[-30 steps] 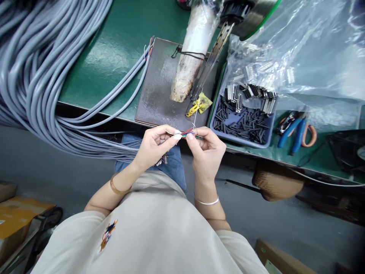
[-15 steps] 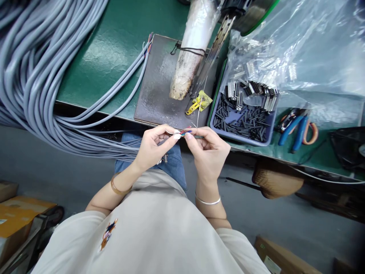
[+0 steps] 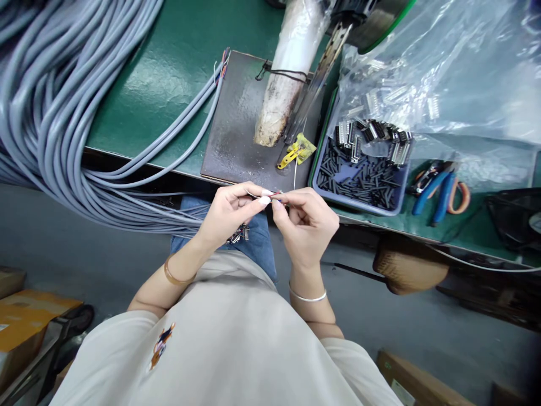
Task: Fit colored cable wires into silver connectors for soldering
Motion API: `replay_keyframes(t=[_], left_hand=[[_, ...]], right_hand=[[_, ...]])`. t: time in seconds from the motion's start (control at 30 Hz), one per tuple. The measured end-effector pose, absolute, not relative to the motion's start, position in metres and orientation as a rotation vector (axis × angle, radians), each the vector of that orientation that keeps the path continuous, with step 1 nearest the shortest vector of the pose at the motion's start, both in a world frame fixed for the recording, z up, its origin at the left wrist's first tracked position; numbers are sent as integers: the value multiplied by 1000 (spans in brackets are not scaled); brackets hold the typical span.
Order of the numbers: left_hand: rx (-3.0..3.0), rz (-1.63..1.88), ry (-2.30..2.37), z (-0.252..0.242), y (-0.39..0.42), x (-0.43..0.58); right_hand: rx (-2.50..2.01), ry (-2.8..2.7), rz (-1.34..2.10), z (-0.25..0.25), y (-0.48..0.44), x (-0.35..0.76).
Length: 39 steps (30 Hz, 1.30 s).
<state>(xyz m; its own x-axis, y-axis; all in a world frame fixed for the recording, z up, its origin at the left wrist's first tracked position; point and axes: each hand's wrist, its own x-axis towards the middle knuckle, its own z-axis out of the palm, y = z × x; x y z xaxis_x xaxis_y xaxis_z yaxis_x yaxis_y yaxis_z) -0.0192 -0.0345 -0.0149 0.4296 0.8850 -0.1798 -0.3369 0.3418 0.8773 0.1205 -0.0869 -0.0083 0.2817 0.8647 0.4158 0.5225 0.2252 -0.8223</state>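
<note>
Just in front of the bench edge, my left hand (image 3: 230,213) and my right hand (image 3: 306,223) meet with thumbs and forefingers pinched. Between them are thin coloured wires (image 3: 275,195), red and blue showing, mostly covered by the fingertips. Both hands grip these wires. Grey cables (image 3: 169,223) run from the left toward my lap, below the left hand. On my lap lie several metal connectors (image 3: 240,232). Beyond the fingers, a thin solder wire (image 3: 295,175) hangs from a yellow clip (image 3: 288,157) on a dark board (image 3: 234,113).
A thick bundle of grey cables (image 3: 54,84) covers the bench's left side. Right of the board stands a blue tray (image 3: 397,206) with black tubes and connectors, beside blue-handled pliers (image 3: 443,197). A white wrapped tube (image 3: 291,51) slants over the board. Clear plastic bags (image 3: 473,73) lie behind.
My fingertips have shifted slightly on the wires and the right fingers are more curled. Fewer coloured strands show between them now. The view has moved slightly.
</note>
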Motion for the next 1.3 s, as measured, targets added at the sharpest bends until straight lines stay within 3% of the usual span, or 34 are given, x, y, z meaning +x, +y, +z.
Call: replay_keyframes(t=[0.2, 0.57, 0.77, 1.1, 1.3], left_hand=[[855, 944, 709, -11, -38, -18], [971, 1053, 775, -11, -47, -18], [799, 988, 733, -3, -41, -24], [771, 848, 692, -7, -38, -25], [819, 887, 733, -9, -39, -28]], right_hand=[[-1408, -1432, 342, -12, -89, 123], [-1318, -1063, 900, -13, -87, 124], [-1412, -1167, 672, -7, -87, 128], [-1381, -1451, 575, -6, -90, 125], [-1325, -1041, 668, -3, -88, 138]])
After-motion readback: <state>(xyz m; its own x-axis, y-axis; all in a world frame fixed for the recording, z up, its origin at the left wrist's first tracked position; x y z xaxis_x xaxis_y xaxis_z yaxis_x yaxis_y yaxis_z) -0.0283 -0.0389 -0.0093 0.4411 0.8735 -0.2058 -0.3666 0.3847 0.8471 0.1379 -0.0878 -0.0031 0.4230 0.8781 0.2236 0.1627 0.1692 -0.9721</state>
